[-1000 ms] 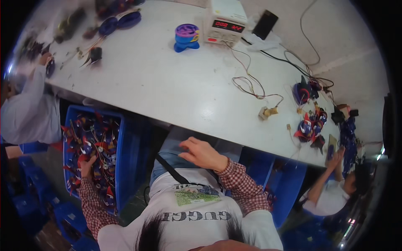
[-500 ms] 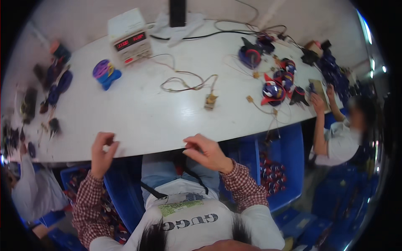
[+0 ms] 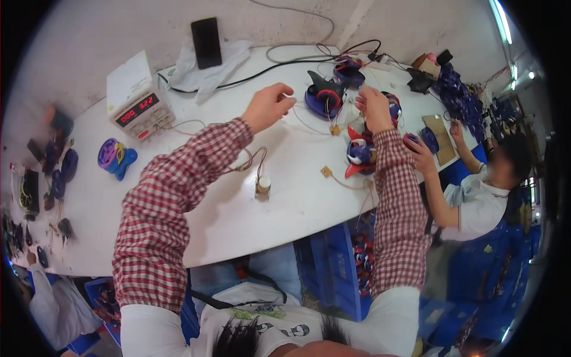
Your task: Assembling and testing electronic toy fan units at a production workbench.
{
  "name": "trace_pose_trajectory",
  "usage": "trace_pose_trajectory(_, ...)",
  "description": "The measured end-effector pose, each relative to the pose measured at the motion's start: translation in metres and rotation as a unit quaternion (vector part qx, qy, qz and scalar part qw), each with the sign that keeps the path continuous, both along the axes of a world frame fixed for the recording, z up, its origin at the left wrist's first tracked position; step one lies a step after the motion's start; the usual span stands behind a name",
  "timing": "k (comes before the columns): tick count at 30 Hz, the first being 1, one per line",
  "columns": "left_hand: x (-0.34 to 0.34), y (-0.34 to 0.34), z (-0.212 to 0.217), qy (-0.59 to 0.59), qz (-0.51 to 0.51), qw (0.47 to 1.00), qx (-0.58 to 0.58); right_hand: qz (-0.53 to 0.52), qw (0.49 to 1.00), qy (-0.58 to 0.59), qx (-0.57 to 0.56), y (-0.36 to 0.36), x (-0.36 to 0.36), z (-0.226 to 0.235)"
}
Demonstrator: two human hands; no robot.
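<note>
At the frame's upper center, a finned shell lies on the surface between the left grip, parted and seemingly empty, and the right grip, whose hold cannot be told; the fin points upper left, left grip slightly nearer.

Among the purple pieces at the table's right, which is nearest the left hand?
The purple piece with the black fin, just right of the left hand; the other pieces there lie farther right.
</note>
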State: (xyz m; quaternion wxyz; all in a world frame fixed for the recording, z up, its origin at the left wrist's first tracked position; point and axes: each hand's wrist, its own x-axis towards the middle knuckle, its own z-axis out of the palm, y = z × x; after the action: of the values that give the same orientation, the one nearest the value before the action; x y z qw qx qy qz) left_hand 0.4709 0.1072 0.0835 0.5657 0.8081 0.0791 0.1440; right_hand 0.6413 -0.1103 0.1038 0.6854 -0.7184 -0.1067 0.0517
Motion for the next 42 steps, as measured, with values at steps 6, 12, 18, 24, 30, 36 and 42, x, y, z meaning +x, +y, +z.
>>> trace_pose_trajectory(6,0.073,-0.009,-0.022,0.007,0.024,0.998,0.058,0.027,0.978,0.002,-0.206,0.040,0.047,-0.004)
trace_pose_trajectory(12,0.103,-0.007,-0.038,-0.063,0.019,0.991,0.114,0.194,0.908,-0.215,-0.302,0.080,0.007,0.022)
trace_pose_trajectory(18,0.089,-0.003,-0.049,-0.083,0.027,0.996,-0.022,0.217,0.931,-0.244,-0.164,0.094,0.017,0.018)
trace_pose_trajectory(24,0.050,0.016,-0.033,-0.098,-0.046,0.961,-0.255,0.101,0.715,-0.429,-0.543,0.077,0.074,-0.063)
trace_pose_trajectory(30,0.018,0.029,-0.008,-0.126,0.035,0.941,-0.312,0.271,0.793,-0.151,-0.524,0.097,0.082,-0.033)
trace_pose_trajectory(36,-0.005,0.072,0.048,-0.251,0.048,0.871,-0.419,0.149,0.982,-0.099,-0.059,0.092,0.051,0.031)
trace_pose_trajectory(42,-0.075,0.086,0.128,-0.343,0.032,0.864,-0.368,0.209,0.972,-0.011,0.105,0.077,0.001,0.100)
